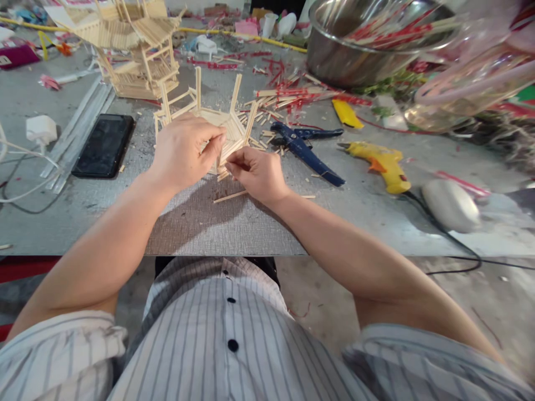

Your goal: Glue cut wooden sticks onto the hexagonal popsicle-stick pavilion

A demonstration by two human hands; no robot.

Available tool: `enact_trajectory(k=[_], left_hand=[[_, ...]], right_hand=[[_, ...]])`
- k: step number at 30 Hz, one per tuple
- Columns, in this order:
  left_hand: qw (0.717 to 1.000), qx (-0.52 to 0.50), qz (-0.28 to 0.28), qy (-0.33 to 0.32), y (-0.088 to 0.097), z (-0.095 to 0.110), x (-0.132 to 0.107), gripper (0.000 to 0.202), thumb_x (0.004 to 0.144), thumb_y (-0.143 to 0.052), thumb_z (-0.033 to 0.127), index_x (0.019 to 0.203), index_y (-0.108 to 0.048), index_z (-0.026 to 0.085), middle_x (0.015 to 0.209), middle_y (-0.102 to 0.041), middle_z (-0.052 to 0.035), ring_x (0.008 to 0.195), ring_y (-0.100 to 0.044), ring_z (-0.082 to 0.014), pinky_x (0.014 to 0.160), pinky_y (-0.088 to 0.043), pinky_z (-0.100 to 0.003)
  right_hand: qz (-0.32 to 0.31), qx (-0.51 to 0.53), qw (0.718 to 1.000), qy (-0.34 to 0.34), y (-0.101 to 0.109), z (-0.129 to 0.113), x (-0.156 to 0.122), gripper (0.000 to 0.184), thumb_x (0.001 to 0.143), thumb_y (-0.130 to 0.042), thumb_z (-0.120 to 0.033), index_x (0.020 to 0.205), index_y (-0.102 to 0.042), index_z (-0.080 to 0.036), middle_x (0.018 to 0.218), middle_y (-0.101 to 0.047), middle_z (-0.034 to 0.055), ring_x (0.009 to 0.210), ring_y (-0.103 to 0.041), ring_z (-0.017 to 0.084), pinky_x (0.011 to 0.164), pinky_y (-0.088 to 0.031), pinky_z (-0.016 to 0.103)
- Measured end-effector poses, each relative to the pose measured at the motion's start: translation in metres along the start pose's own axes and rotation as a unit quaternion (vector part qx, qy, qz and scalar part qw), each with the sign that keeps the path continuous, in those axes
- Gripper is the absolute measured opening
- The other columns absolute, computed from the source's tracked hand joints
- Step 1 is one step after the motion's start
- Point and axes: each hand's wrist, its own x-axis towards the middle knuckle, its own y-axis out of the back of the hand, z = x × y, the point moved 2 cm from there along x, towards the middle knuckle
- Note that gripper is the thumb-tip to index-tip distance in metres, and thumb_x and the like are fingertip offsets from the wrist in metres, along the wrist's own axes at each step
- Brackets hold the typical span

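Observation:
A small frame of pale wooden sticks, with several upright posts and a slatted floor, stands on the table before me. At its near corner, my left hand is closed, thumb and finger pinching a thin wooden stick. Just right of that stick, my right hand is also pinched shut, its fingertips against the frame's near edge; what lies between them is too small to make out. Below the right hand, a loose stick lies on the table, partly hidden. Both hands cover part of the frame.
Blue cutters and a yellow glue gun lie to the right. A black phone and clear glue sticks are left. Behind stand a larger stick model and a steel pot; red-and-pale sticks are scattered nearby.

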Motion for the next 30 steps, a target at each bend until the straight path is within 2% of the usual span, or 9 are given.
enact_trajectory(k=[6, 9, 13, 15, 19, 26, 30], left_hand=[[1.000, -0.011, 0.019, -0.014, -0.004, -0.005, 0.000, 0.042, 0.097, -0.036, 0.052, 0.084, -0.068, 0.026, 0.076, -0.071, -0.0032, 0.080, -0.062, -0.0218, 0.076, -0.046, -0.040], [1.000, -0.006, 0.023, -0.010, -0.002, -0.004, 0.000, 0.038, 0.096, -0.038, 0.049, 0.086, -0.068, 0.028, 0.079, -0.072, -0.0030, 0.081, -0.064, -0.0220, 0.077, -0.047, -0.040], [1.000, 0.001, 0.020, 0.011, 0.001, 0.000, -0.002, 0.032, 0.095, -0.041, 0.045, 0.098, -0.069, 0.030, 0.085, -0.073, -0.0043, 0.084, -0.065, -0.0237, 0.074, -0.049, -0.041], [1.000, 0.000, 0.018, 0.020, 0.001, -0.001, -0.003, 0.033, 0.095, -0.040, 0.044, 0.107, -0.067, 0.030, 0.090, -0.073, -0.0047, 0.089, -0.065, -0.0244, 0.073, -0.050, -0.041], [1.000, -0.002, 0.016, 0.016, -0.002, -0.004, -0.004, 0.033, 0.095, -0.039, 0.043, 0.111, -0.066, 0.032, 0.091, -0.073, -0.0042, 0.094, -0.065, -0.0246, 0.077, -0.050, -0.040], [0.999, -0.005, 0.034, -0.007, -0.007, -0.007, -0.003, 0.028, 0.093, -0.046, 0.041, 0.104, -0.069, 0.033, 0.086, -0.074, -0.0020, 0.084, -0.065, -0.0232, 0.075, -0.051, -0.039], [0.999, -0.005, 0.047, -0.013, -0.007, -0.008, -0.003, 0.026, 0.092, -0.047, 0.041, 0.102, -0.070, 0.033, 0.085, -0.074, -0.0018, 0.081, -0.065, -0.0229, 0.073, -0.051, -0.039]], right_hand=[[-0.001, 0.010, 1.000, -0.006, -0.001, 0.002, 0.000, 0.008, 0.081, -0.057, -0.022, 0.084, -0.062, -0.017, 0.076, -0.066, 0.0014, 0.068, -0.059, 0.011, 0.069, -0.046, 0.027], [-0.017, 0.029, 0.999, -0.015, -0.001, 0.005, 0.001, 0.013, 0.079, -0.060, -0.023, 0.090, -0.063, -0.017, 0.077, -0.067, 0.0017, 0.068, -0.060, 0.011, 0.068, -0.046, 0.027], [-0.021, 0.031, 0.999, -0.026, 0.004, 0.006, 0.001, 0.032, 0.076, -0.063, -0.025, 0.106, -0.061, -0.018, 0.075, -0.066, -0.0007, 0.063, -0.057, 0.010, 0.065, -0.046, 0.026], [-0.007, 0.022, 0.999, -0.024, 0.007, 0.005, 0.001, 0.033, 0.076, -0.062, -0.025, 0.108, -0.061, -0.017, 0.073, -0.065, -0.0013, 0.060, -0.055, 0.009, 0.064, -0.045, 0.026], [0.001, -0.010, 1.000, -0.007, 0.010, 0.002, 0.001, 0.026, 0.078, -0.058, -0.022, 0.102, -0.065, -0.017, 0.072, -0.065, -0.0004, 0.060, -0.053, 0.010, 0.065, -0.044, 0.027], [-0.015, -0.045, 0.999, 0.012, 0.009, -0.001, 0.002, 0.009, 0.078, -0.059, -0.023, 0.082, -0.065, -0.017, 0.075, -0.067, 0.0015, 0.062, -0.051, 0.010, 0.066, -0.043, 0.027], [-0.020, -0.034, 0.999, 0.009, 0.007, 0.000, 0.002, 0.010, 0.077, -0.060, -0.023, 0.083, -0.064, -0.017, 0.077, -0.068, 0.0018, 0.063, -0.054, 0.010, 0.067, -0.044, 0.027]])
